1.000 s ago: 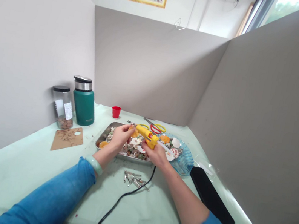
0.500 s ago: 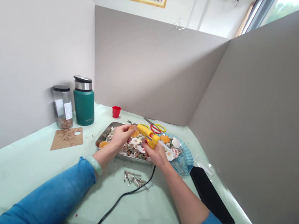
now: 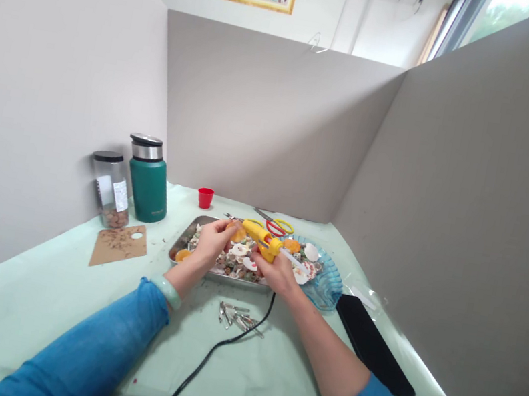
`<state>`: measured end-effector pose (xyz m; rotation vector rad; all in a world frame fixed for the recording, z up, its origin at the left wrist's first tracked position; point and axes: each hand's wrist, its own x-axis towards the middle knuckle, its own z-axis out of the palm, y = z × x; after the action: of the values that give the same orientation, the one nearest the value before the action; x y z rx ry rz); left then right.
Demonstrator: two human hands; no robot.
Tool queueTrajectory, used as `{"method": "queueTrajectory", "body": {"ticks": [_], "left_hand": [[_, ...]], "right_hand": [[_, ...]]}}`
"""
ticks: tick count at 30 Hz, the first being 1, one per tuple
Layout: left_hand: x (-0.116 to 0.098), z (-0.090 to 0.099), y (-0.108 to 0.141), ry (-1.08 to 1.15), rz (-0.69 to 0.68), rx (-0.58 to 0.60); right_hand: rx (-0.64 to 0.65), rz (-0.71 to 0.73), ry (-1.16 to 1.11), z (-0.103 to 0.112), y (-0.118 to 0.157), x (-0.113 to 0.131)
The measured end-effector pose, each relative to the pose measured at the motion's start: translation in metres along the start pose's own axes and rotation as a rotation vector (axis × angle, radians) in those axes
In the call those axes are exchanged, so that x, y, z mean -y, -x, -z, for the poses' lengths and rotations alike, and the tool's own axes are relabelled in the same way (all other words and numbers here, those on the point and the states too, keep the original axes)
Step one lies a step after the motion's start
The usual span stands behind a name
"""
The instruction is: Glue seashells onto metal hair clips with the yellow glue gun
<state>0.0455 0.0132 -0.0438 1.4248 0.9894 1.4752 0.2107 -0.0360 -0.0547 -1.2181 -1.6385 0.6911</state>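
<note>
Over a metal tray of small shells and bits, my left hand pinches an orange disc. My right hand is wrapped round a yellow glue gun, its tip pointing left, close to the disc. A clear glue stick sticks out of the gun's back, and a black cord runs from it toward the table's front edge. Whether the tip touches the disc cannot be made out. Another orange piece lies at the tray's left end.
A blue scalloped plate holds pieces on the right, beside a black flat object. Scissors and a red cup stand behind. Metal clips lie in front; a green flask, a jar and brown card are left.
</note>
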Motion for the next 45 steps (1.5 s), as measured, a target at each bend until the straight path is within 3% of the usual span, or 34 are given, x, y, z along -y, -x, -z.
{"method": "queueTrajectory", "body": {"ticks": [10,19,25,45], "left_hand": [[0.007,0.003,-0.003,0.036,0.003,0.031],[0.005,0.0,0.0,0.037,0.081,0.291],[0.0,0.0,0.004,-0.004,0.134,0.448],[0.001,0.001,0.004,-0.016,0.111,0.469]], "right_hand": [[-0.11,-0.068,-0.147,-0.001,0.0,0.004],[-0.318,-0.074,-0.441,-0.005,-0.008,-0.001],[-0.318,-0.075,-0.453,-0.007,-0.007,0.003],[-0.288,-0.063,-0.444,-0.007,-0.008,-0.002]]}}
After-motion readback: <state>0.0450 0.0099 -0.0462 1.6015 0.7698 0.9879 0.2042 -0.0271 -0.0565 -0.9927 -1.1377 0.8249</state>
